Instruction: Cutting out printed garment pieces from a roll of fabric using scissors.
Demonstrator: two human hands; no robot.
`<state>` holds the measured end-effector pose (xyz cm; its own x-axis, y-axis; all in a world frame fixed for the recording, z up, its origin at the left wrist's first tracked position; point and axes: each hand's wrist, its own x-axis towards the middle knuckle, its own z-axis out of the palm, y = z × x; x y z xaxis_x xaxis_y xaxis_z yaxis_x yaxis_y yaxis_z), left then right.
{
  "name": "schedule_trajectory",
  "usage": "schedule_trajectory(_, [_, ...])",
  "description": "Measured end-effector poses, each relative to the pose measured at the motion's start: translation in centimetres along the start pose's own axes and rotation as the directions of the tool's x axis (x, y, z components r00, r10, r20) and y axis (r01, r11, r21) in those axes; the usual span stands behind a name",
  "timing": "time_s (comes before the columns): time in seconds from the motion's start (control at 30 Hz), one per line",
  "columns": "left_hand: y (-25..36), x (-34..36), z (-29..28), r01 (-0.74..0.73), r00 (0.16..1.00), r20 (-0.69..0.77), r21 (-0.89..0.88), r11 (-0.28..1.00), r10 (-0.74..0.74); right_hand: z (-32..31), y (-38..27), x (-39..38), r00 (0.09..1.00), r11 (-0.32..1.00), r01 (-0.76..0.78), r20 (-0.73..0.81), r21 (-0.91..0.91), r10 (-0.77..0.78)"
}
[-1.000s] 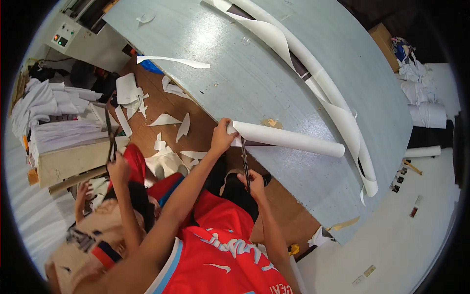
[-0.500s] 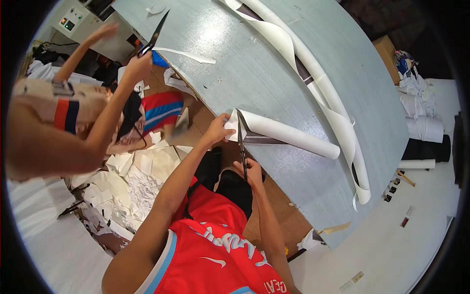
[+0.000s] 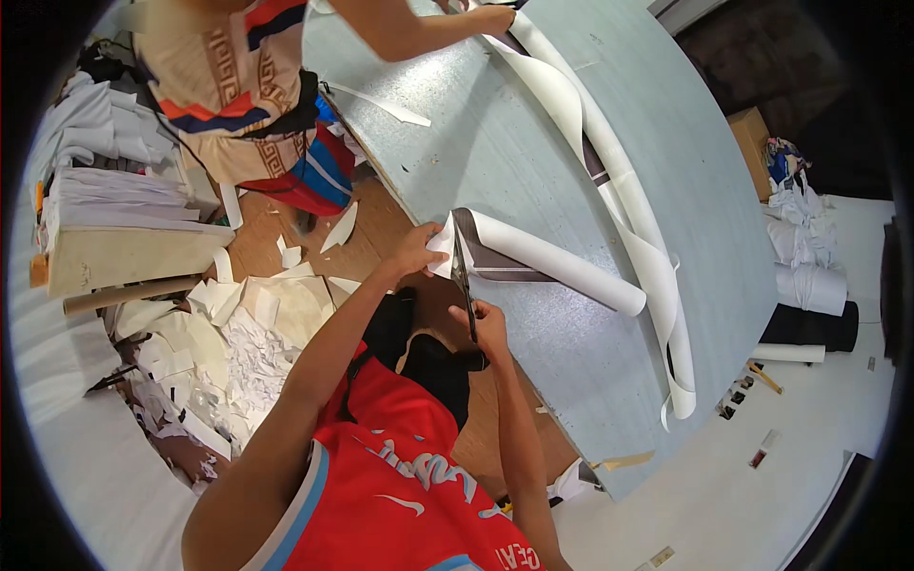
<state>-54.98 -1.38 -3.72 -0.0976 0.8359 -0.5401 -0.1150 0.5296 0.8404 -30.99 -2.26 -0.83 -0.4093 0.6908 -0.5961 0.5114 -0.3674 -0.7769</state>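
One short white roll lies mid-frame on the blue-grey table. My left hand is pinching its loose left end, my right hand gripping black scissors, blades right at the sheet. Longer white roll curves down the right, co-worker's hand up top, pale scraps heaped lower left.

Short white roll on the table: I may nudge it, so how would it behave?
The short white roll would probably turn easily, being round on a flat table. It may also unwind, since the left hand holds one end opened. Its sheet looks thin, so likely bends readily.
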Motion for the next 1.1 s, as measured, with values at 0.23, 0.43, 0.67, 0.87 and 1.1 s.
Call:
schedule_trajectory(0.23, [0.5, -0.9, -0.1, 0.0, 1.0, 0.017, -0.026, 1.0, 0.001, -0.2, -0.3, 0.4, 1.0, 1.0, 0.008, 0.002, 0.016, -0.008])
schedule_trajectory(0.43, [0.8, -1.3, 0.1, 0.027, 0.999, 0.032, 0.001, 1.0, -0.027, 0.2, 0.6, 1.0, 0.999, 0.999, 0.037, 0.004, 0.003, -0.037])
schedule_trajectory(0.67, [-9.7, -3.0, -4.5, -0.05, 0.694, -0.676, 0.297, 0.954, 0.247, 1.1, 0.6, -2.5, 0.995, 0.994, 0.103, 0.006, 0.036, -0.104])
schedule_trajectory(0.87, [-0.1, -5.7, 3.4, 0.132, 0.414, -0.719, 0.655, 0.744, 0.559, -3.5, 3.3, -13.3, 0.975, 0.988, 0.082, -0.195, -0.131, -0.107])
schedule_trajectory(1.1, [5.8, -2.4, 10.2, -0.321, 0.681, 0.232, 0.947, -0.002, 0.695, -9.8, 10.8, -24.1, 0.797, 0.973, -0.226, -0.583, -0.042, 0.159])
